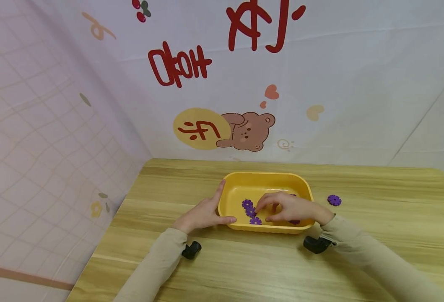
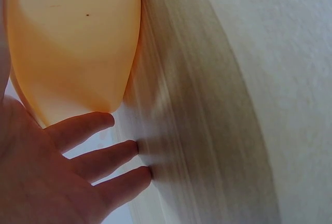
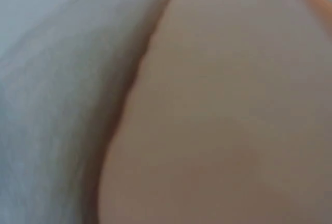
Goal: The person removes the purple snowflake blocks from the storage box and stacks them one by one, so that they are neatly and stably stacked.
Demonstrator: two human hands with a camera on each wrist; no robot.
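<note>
A yellow plastic basin (image 1: pixel 267 228) stands on the table. My left hand (image 1: pixel 203 214) spans its left end, thumb over the near corner and index finger along the left rim. Seen from the left wrist, the fingers (image 2: pixel 111 187) are spread and nearly straight beside the basin's wall (image 2: pixel 78 53). My right hand (image 1: pixel 287 205) reaches down inside, fingers bent and thumb apart from them. Its fingertips are right at a purple notched disc (image 1: pixel 250 212). Two similar purple discs, an upper one (image 1: pixel 247 204) and a lower one (image 1: pixel 255 220), lie beside that. More purple pieces are partly hidden behind the right hand.
Another purple disc (image 1: pixel 334 200) lies on the wooden table (image 1: pixel 252 268), right of the basin. A white printed cloth (image 1: pixel 338 84) hangs behind the table's far edge. A black wrist mount is on each sleeve. The right wrist view is filled by a blurred pale-orange surface.
</note>
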